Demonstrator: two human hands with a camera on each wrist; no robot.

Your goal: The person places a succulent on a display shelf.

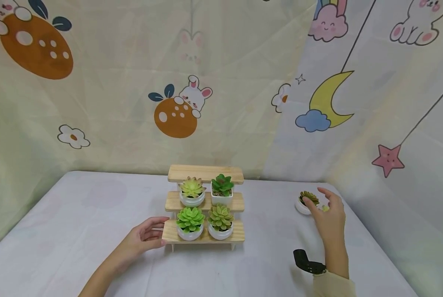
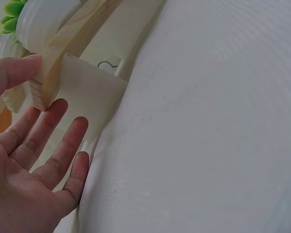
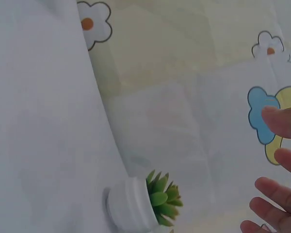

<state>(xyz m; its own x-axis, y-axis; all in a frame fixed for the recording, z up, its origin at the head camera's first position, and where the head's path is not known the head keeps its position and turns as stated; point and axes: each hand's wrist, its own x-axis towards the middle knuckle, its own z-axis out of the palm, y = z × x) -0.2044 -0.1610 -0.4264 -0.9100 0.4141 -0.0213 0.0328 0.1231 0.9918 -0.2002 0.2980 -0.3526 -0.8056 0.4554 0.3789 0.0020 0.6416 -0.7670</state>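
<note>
A three-tier wooden stand (image 1: 203, 237) holds small potted succulents on its middle and lowest boards. My left hand (image 1: 141, 239) grips the left end of the lowest board; the left wrist view has the thumb on top and fingertips at the underside of the board (image 2: 51, 73). Over at the right, my right hand (image 1: 329, 216) hovers by a succulent in a round white pot (image 1: 303, 207). Its fingers are spread, and in the right wrist view they are apart from the white pot (image 3: 131, 206). Yellowish leaves (image 1: 325, 208) show behind the hand, mostly hidden.
The white-covered table (image 1: 269, 239) meets a printed cloth backdrop (image 1: 236, 123) behind and at the sides. The stand's top board (image 1: 206, 173) carries no pots. A black strap-like device (image 1: 308, 262) is on the right wrist.
</note>
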